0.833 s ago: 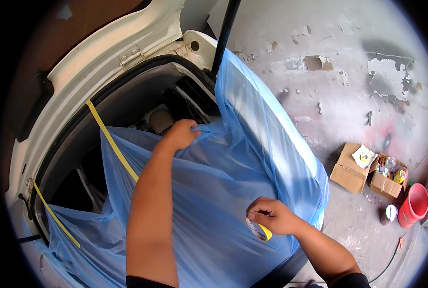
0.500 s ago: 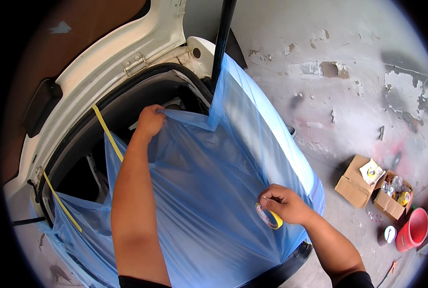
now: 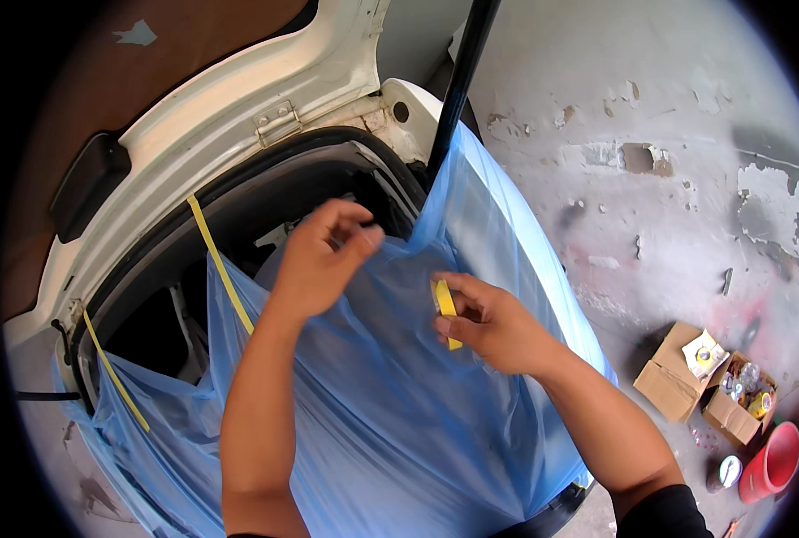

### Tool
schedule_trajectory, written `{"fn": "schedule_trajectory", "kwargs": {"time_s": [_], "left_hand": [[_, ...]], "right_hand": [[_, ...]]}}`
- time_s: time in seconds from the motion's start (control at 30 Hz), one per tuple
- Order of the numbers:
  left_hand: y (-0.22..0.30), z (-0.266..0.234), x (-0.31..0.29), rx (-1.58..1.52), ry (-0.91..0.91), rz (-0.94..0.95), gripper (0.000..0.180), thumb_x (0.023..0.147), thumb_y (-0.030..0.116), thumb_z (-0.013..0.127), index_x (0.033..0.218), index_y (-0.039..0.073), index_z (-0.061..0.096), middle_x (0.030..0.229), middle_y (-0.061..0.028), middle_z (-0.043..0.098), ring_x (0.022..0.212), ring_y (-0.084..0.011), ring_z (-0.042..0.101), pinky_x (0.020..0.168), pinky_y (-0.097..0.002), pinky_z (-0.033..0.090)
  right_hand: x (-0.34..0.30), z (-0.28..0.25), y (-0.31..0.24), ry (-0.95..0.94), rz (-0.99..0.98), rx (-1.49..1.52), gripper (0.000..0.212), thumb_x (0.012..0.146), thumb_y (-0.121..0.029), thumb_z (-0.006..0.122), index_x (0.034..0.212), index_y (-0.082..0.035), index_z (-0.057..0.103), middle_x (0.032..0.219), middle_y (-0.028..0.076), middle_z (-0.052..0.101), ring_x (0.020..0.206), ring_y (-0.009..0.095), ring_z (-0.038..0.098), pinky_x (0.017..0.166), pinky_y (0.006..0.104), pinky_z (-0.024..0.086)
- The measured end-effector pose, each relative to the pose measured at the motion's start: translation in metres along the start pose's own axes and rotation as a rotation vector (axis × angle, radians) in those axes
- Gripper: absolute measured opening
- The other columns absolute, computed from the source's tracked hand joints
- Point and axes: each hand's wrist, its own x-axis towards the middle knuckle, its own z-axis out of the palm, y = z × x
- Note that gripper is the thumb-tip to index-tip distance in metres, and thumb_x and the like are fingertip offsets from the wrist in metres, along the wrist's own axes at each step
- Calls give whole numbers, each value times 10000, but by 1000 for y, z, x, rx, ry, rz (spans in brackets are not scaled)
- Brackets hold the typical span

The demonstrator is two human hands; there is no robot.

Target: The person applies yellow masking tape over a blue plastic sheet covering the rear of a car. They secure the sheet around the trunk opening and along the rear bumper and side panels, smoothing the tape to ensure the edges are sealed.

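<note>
Blue plastic sheeting drapes over the rear of a white car, below its open trunk. My right hand grips a roll of yellow masking tape between thumb and fingers, above the sheeting. To its left, my left hand hovers over the sheeting's upper edge, fingers curved and apart from the thumb, with nothing seen in them. Two yellow tape strips, a longer one and a lower one, run from the trunk opening's rim down to the sheeting at the left.
The raised tailgate arches overhead at the upper left, and a black strut rises at the opening's right side. Cardboard boxes, a red bucket and a can stand on the floor at the right, near a peeling wall.
My left hand has let go of the sheeting's edge and moved right. My right hand has brought the tape roll up and left, toward it. The sheeting's edge now hangs lower there.
</note>
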Motion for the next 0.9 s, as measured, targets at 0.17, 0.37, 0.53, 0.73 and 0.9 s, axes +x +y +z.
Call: {"fn": "schedule_trajectory", "kwargs": {"time_s": [0.17,0.37,0.53,0.73,0.9], "left_hand": [[21,1,-17,-100,-359,-152,286,798,215,745,984,37,621,843,-30,599,788,-118,553,702,-275,471],[-4,-12,3,-54,-383,-182,156,857,133,705,920,33,603,807,5,581,727,-71,531,659,-233,444],[-19,-63,63,386,179,46,164,854,157,671,888,1,634,821,-101,618,756,-196,593,703,-319,475],[-38,-110,127,775,457,146,165,856,218,663,912,63,676,887,-127,638,850,-291,629,759,-397,485],[-38,-103,137,993,444,-63,186,844,250,680,997,144,689,927,-77,663,942,-268,609,815,-458,459]], "right_hand": [[33,22,-24,5,-82,-40,756,887,-114,631,1478,47,188,815,84,607,765,163,576,780,271,452],[51,32,-14,-44,-60,110,679,942,-155,582,1470,50,209,835,86,622,768,155,577,787,276,464],[45,30,-11,-165,15,304,550,1007,-221,492,1450,30,287,868,97,634,815,156,592,793,297,487],[42,28,20,-190,174,244,514,1014,-246,479,1435,8,327,889,86,619,847,140,611,787,288,487],[52,34,31,-156,116,181,480,1009,-233,485,1404,12,365,865,80,632,810,142,618,772,289,497]]}}
